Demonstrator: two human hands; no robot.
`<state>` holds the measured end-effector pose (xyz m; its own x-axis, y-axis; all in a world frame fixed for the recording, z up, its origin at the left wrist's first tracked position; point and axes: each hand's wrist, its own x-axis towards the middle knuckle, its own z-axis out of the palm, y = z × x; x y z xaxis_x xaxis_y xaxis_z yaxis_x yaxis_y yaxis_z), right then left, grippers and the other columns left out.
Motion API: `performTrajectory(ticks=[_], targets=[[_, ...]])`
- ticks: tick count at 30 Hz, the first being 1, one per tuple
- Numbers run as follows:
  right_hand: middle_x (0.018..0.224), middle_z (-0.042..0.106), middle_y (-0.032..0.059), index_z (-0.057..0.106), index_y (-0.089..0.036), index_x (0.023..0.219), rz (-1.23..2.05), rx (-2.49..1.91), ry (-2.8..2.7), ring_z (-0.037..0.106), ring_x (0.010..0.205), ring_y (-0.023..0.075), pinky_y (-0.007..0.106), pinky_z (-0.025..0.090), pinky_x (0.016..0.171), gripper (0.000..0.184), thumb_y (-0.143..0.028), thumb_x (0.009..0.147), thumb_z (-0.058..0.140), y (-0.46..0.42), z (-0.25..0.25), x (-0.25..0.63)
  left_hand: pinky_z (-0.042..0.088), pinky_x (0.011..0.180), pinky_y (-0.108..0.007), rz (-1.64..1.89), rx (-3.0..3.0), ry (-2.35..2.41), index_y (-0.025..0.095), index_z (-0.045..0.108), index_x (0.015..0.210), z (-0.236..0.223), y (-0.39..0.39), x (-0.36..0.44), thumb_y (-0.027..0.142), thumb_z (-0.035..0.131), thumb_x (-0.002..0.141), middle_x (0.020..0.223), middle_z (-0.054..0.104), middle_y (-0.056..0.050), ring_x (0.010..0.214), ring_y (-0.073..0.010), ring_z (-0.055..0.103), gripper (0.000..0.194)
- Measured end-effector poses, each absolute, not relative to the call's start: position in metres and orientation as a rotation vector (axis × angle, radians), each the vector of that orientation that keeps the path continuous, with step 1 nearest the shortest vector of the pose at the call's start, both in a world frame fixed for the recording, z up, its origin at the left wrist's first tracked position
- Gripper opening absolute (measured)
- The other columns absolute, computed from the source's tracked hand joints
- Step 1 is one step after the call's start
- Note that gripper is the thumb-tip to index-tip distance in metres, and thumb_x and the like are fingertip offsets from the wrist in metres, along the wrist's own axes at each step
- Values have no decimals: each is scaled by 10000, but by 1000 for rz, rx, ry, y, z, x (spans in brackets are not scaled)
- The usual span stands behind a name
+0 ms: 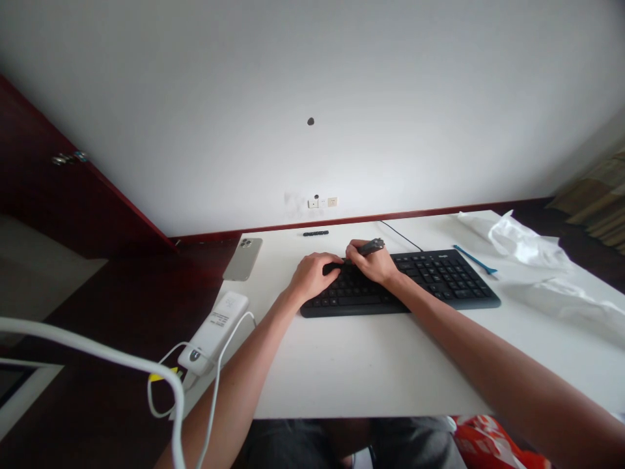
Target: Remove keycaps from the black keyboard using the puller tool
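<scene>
Gripping dark pen-like tool (373,246) in right hand (374,262) over left half of keyboard (434,273), hiding tip. Resting left hand (312,277) at keyboard's back left corner, close to right hand; can't tell if pinching anything. Seeing keyboard lying on white table (361,378), phone (244,260) to its left, white power bank (217,331) front left, black strip (316,233) behind, blue stick (474,259) just right, plastic wrap (520,240) farther right.

Looks like a plain room in a home, with 1 dark red door (29,182), matching skirting (390,215), pale wall (219,130), low sockets (333,202), patterned curtain (593,195), dark floor (114,319)
</scene>
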<state>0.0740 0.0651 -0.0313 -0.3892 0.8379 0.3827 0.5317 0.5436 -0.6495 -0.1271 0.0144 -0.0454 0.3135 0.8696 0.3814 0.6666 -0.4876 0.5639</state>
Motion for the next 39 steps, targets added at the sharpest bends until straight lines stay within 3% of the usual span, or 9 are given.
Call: performTrajectory(ticks=[5,9,13,21,25,30,34,39], targets=[[582,558,5,593,-228,754,480,-1200,-1926,499,557,177,318,351,599,286,-378,972,482,68,-32,77,521,1055,-364,958,2294,1364,275,741,1114,-46,14,-128,182,661,924,1171,759,17,1100,-205,696,226],[747,677,21,567,-238,963,584,-1062,-1899,589,641,189,307,413,668,235,-445,1013,466,64,-29,79,506,1078,-407,1065,2272,1433,280,649,1302,-45,15,-127,187,709,902,1232,729,-13,1151,-224,663,415],[832,663,35,535,-234,1021,514,-928,-1988,579,692,197,317,409,693,238,-457,1018,452,57,-24,76,522,1040,-399,1158,2250,1438,299,563,1396,-43,14,-126,257,745,905,1212,714,-28,1119,-221,653,526],[720,504,-28,420,-244,905,633,-849,-2088,430,605,158,302,361,625,225,-435,988,505,49,-22,68,517,1008,-409,1234,2334,1388,267,613,1263,-41,11,-119,346,754,907,1229,672,-63,1141,-249,623,390],[710,500,-43,407,-248,914,725,-823,-2160,425,614,156,295,358,620,299,-495,975,562,52,-28,67,505,1000,-410,1221,2345,1353,253,627,1176,-39,13,-121,325,663,967,1191,673,-72,1141,-258,615,224],[780,572,-8,484,-228,964,730,-844,-2207,495,649,165,290,380,598,377,-557,913,661,57,-31,68,510,890,-371,1146,2298,1349,247,623,1121,-38,14,-128,336,557,1020,1060,700,-60,1004,-240,645,150],[841,648,34,606,-191,970,621,-873,-2257,571,693,172,299,444,639,307,-456,870,723,65,-32,73,492,854,-337,1251,2111,1376,240,612,1095,-38,17,-131,363,514,1038,1028,708,-53,941,-217,664,168],[997,711,39,712,-205,999,663,-789,-2296,621,772,154,268,499,685,155,-253,859,667,74,-33,82,490,767,-268,1503,1646,1222,208,603,1026,-47,30,-138,436,545,1020,856,687,-30,786,-156,644,235]])
